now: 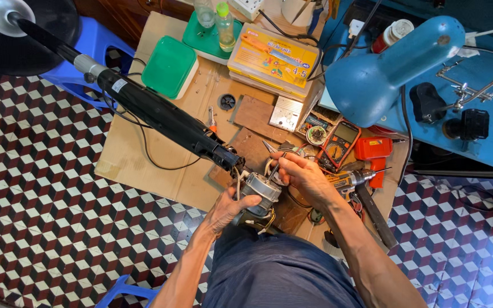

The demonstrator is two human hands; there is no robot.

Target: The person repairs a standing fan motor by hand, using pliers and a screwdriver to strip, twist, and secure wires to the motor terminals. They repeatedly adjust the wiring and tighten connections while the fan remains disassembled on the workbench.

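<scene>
Over a cardboard sheet (pixel 144 148) on patterned tile, my left hand (pixel 229 208) clamps the fan motor (pixel 259 191); my right hand (pixel 300 174), at two o'clock, pinches pliers (pixel 275 153). I'd steady the motor and grip gently.

Both forearms reach forward, left hand (pixel 227 208) cupped with fingers curled, right hand (pixel 303 174) pinching just above it.

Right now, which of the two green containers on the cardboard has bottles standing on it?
The far green container, beside the yellow box: two clear bottles stand on its lid. The nearer green container, closer to the black fan pole, has nothing on top.
</scene>
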